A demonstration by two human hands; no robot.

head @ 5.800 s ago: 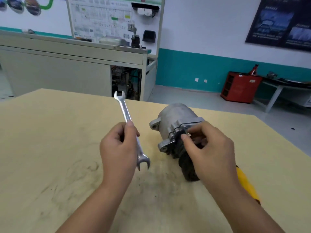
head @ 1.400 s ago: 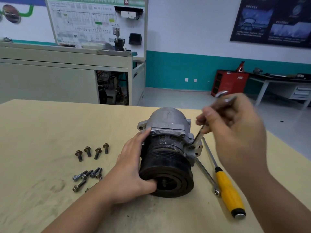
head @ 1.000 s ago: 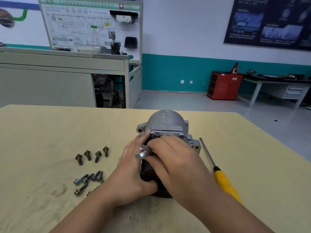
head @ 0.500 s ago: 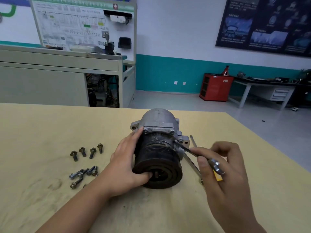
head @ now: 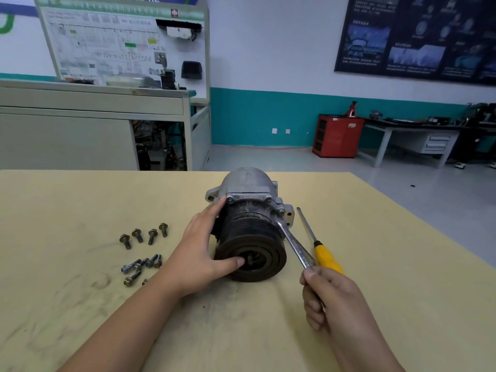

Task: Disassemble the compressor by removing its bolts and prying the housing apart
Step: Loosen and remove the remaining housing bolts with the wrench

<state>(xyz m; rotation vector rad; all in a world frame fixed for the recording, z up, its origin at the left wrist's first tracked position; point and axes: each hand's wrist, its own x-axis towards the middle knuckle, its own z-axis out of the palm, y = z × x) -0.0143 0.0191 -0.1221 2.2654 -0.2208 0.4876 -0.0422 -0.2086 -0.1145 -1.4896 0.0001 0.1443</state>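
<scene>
**A:** What are the fingers doing?

**B:** The right hand [head: 331, 302] has its fingers [head: 312, 304] curled tight round the near end of a wrench [head: 294, 245]. The left hand [head: 201, 253] lies spread on the compressor [head: 249, 200]. Its thumb is on the hub of the black pulley [head: 252, 253], and its straight fingertips press the left flank of the grey housing.

**A:** And where is the compressor?

**B:** It lies on its side about mid-bench [head: 80, 205]. Its long axis runs from the near edge to the far edge, with the pulley facing the person.

**A:** Which way is the work from the wrench hand?

**B:** Ahead and to the left. The wrench slants up to the compressor's right flank and ends where the pulley meets the housing, just under a bolt head [head: 280, 210]. I cannot tell whether it is seated on anything. The right hand is the nearer one to that side, so I would expect it to turn the wrench while the left hand braces.

**A:** Anything else nearby?

**B:** A screwdriver [head: 327, 260] with a yellow handle lies just right of the wrench, its shaft pointing at the far edge. Loose bolts [head: 145, 236] lie left of the left hand, apart from the compressor.
</scene>
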